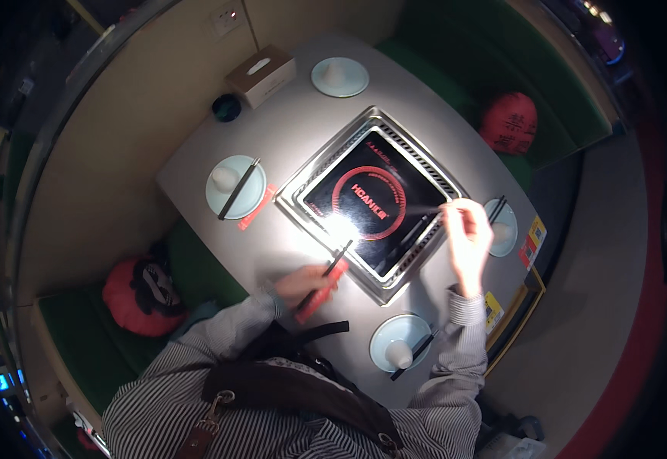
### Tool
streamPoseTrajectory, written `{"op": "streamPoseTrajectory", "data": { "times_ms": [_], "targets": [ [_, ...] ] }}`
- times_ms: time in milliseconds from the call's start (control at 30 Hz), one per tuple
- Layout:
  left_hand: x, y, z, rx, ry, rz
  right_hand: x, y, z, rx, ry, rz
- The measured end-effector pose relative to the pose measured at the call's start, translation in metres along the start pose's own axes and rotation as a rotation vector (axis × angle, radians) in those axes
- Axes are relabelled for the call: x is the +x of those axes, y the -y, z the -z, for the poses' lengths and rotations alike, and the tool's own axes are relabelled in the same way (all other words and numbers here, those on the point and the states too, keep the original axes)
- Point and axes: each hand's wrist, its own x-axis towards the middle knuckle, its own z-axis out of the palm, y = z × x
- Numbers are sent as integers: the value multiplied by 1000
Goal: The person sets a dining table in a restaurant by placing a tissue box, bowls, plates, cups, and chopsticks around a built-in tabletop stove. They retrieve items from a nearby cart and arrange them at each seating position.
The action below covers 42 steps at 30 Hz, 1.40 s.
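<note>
My left hand (302, 284) is closed around a red chopstick sleeve (313, 301), with a dark chopstick (342, 252) projecting from the same grip over the steel frame's near-left side. Raised at the right corner of the built-in induction cooktop (356, 229) is my right hand (468, 238), its fingers bent together. A faint blurred streak runs left from those fingertips; whether they hold something thin is unclear. Below the cooktop, a pale plate (382, 338) carries an upturned white cup (399, 354) and dark chopsticks (419, 347).
Other plates lie left (247, 198), far (353, 72) and right (505, 215). A tissue box (258, 80) and a dark round container (226, 108) stand along the wall. Printed cards (533, 241) hang over the table's right edge. Green benches (459, 63) hold red cushions (508, 123).
</note>
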Motion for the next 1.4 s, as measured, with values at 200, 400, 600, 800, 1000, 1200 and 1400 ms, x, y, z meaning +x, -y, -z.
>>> {"op": "streamPoseTrajectory", "data": {
  "times_ms": [200, 400, 600, 800, 1000, 1200, 1400],
  "targets": [
    [27, -83, 63, -663, -162, -74, -20, 41, -105, -789, 881, 554],
    [30, -130, 87, -799, -213, -92, -15, 41, -187, -712, 631, 582],
    [23, -158, 111, -898, -358, -132, 18, 52, -230, -692, 635, 550],
    [29, -167, 170, -950, -378, -382, 105, 78, -237, -437, 504, 376],
    [-20, -186, 269, -984, -356, -640, 251, 50, -250, -556, 108, 353],
    [-63, -174, 287, -1021, -557, -581, 360, -93, -308, -1097, 298, 711],
    [-74, -158, 282, -1004, -481, -530, 336, -188, -381, -1362, 626, 691]
  ]
}}
